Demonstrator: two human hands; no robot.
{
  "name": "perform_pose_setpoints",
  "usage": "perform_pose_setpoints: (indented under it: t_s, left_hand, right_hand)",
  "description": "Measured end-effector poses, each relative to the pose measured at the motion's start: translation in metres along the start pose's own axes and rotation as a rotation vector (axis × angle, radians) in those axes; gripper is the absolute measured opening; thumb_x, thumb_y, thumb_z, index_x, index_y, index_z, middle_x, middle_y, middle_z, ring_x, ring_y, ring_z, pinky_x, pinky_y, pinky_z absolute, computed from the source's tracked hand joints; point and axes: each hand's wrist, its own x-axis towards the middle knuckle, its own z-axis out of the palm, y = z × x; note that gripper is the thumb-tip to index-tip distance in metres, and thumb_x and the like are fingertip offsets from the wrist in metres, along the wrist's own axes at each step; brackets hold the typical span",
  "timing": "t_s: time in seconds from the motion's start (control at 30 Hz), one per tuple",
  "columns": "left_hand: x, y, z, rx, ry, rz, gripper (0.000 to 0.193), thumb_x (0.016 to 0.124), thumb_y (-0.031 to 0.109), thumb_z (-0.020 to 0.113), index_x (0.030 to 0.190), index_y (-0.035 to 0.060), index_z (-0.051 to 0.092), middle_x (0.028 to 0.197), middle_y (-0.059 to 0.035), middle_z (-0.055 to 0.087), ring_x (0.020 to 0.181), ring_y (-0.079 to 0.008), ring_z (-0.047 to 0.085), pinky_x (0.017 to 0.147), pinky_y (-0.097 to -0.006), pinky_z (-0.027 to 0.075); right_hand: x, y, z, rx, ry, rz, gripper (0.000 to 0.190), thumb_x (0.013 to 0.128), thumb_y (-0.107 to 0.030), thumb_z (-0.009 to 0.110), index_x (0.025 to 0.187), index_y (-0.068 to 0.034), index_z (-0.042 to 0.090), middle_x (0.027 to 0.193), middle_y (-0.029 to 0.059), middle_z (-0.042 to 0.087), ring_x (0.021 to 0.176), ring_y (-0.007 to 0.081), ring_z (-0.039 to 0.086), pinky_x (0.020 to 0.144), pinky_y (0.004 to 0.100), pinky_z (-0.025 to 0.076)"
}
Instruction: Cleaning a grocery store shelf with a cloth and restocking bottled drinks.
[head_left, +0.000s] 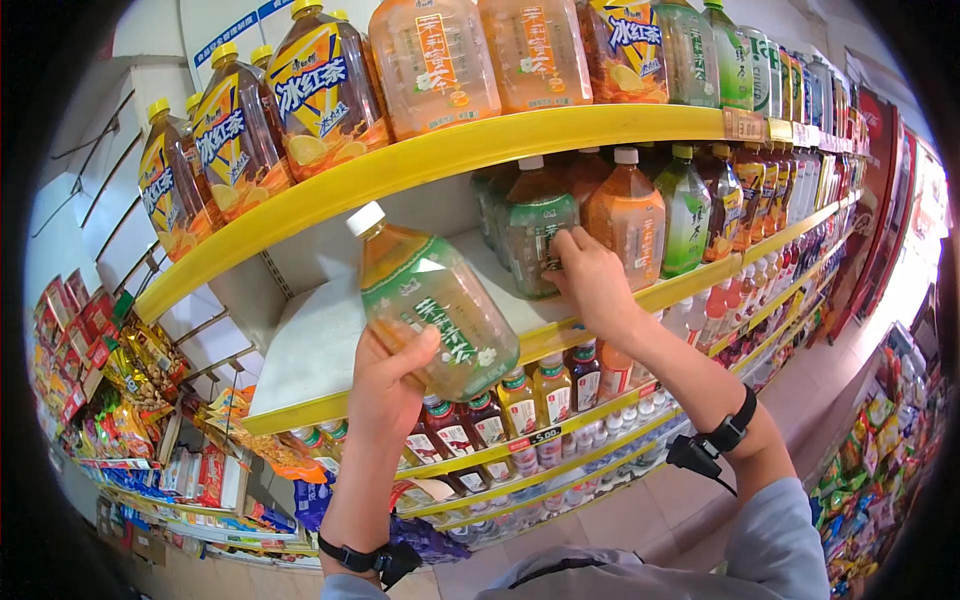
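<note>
My left hand is closed round the lower part of a large green-labelled tea bottle with a white cap, tilted to the left in front of the shelf. On the second shelf, my right hand has its fingers at the right side of another green-labelled bottle, which stands upright; whether they grip it cannot be told. Close to the right hand stands an orange-labelled bottle with a white cap. A bare stretch of the white shelf board lies left of these bottles.
Overhead, the yellow-edged top shelf holds large tea bottles. Rows of small juice bottles stand below. Snack packets hang and lie at the left; a heap of wrapped goods lies at the right beyond the tiled floor.
</note>
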Motion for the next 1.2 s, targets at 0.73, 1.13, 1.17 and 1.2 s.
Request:
perform_pose_setpoints:
  t_s: [0.73,1.13,1.17,1.2]
  left_hand:
    - [0.069,-0.057,0.036,-0.017,-0.092,0.05,0.048,0.084,-0.007,0.067,0.128,0.0012,0.048,0.12,-0.0081,0.06,0.112,-0.0185,0.057,0.1,-0.0334,0.043]
    - [0.095,-0.098,0.072,0.299,-0.202,0.174,0.057,0.081,-0.007,0.07,0.13,0.0028,0.045,0.116,-0.0081,0.059,0.11,-0.0175,0.057,0.097,-0.0332,0.046]
    - [0.097,-0.101,0.075,0.337,-0.223,0.197,0.057,0.082,-0.006,0.07,0.131,0.0024,0.043,0.116,-0.0087,0.057,0.11,-0.0174,0.056,0.098,-0.0328,0.046]
    - [0.098,-0.102,0.078,0.341,-0.228,0.191,0.057,0.082,-0.006,0.07,0.131,0.0024,0.043,0.116,-0.0087,0.057,0.11,-0.0174,0.056,0.098,-0.0328,0.046]
  right_hand:
    - [-0.049,-0.015,-0.069,0.544,0.085,0.151,0.018,0.084,0.0,0.065,0.102,0.001,0.064,0.095,0.0165,0.063,0.079,0.0319,0.065,0.064,0.037,0.053]
    - [-0.215,0.03,-0.091,0.642,-0.277,0.423,0.016,0.082,-0.003,0.071,0.097,0.001,0.067,0.094,0.0138,0.065,0.081,0.0237,0.065,0.067,0.0316,0.054]
    - [-0.223,0.032,-0.092,0.659,-0.303,0.493,0.016,0.082,-0.003,0.071,0.097,0.001,0.067,0.094,0.0137,0.066,0.082,0.0238,0.065,0.068,0.0317,0.054]
    - [-0.23,0.035,-0.091,0.662,-0.299,0.5,0.016,0.082,-0.003,0.071,0.097,0.001,0.067,0.094,0.0137,0.066,0.082,0.0238,0.065,0.068,0.0317,0.054]
